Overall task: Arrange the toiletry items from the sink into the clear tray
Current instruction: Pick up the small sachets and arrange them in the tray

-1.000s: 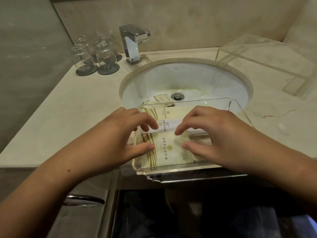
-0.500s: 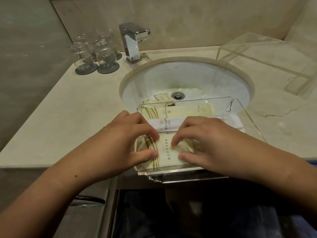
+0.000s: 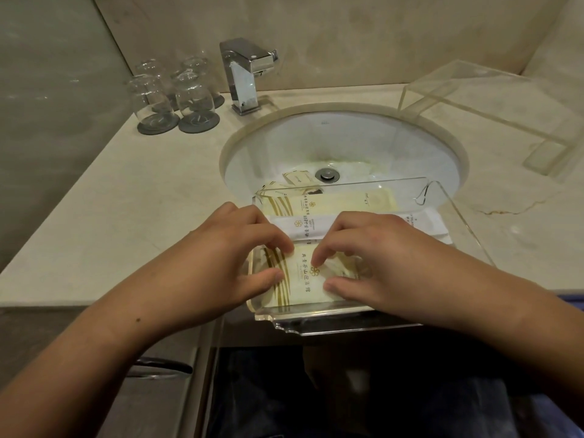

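Observation:
A clear tray (image 3: pixel 458 216) rests on the counter's front edge, partly over the white sink (image 3: pixel 347 143). Three flat packets lie in it: a cream one (image 3: pixel 341 202) at the far side, a long white one (image 3: pixel 303 226) in the middle, and a cream packet with gold stripes (image 3: pixel 303 279) nearest me. My left hand (image 3: pixel 221 260) and my right hand (image 3: pixel 373 263) both pinch that nearest packet, thumbs on its near edge, fingers on its far edge. Small cream sachets (image 3: pixel 297 177) lie in the sink left of the drain.
A chrome tap (image 3: pixel 243 74) stands behind the sink. Upturned glasses (image 3: pixel 177 96) on dark coasters sit at the back left. A clear acrylic stand (image 3: pixel 493 102) occupies the back right counter. A drawer handle (image 3: pixel 158 366) shows below the counter.
Both hands have slid toward me from the middle white packet onto the nearest striped packet, uncovering the white packet. The tray has stayed in place.

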The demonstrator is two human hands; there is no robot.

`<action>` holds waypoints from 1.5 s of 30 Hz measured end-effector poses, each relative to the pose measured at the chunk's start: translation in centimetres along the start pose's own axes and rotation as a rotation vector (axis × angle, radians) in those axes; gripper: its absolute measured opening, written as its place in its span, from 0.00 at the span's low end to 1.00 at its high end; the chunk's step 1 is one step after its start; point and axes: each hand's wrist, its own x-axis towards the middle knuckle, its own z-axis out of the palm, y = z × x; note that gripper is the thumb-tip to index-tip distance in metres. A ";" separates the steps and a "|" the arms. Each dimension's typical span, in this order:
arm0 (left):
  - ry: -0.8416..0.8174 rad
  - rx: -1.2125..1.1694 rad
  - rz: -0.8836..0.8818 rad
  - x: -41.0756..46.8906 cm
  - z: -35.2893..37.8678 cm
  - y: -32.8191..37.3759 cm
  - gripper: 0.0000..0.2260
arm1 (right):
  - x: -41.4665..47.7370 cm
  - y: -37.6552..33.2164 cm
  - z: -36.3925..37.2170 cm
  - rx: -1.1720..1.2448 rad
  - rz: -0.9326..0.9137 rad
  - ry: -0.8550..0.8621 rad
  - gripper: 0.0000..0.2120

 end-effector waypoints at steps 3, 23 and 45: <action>0.001 -0.016 0.004 0.0 -0.1 -0.1 0.16 | 0.0 0.0 -0.2 0.014 -0.010 0.005 0.13; 0.150 -0.098 -0.102 7.0 -2.7 -5.4 0.08 | 7.0 3.7 -5.4 -0.006 0.006 0.178 0.09; -0.347 0.079 -0.219 21.2 4.1 -14.2 0.32 | 21.0 19.2 -2.5 -0.094 0.154 -0.312 0.17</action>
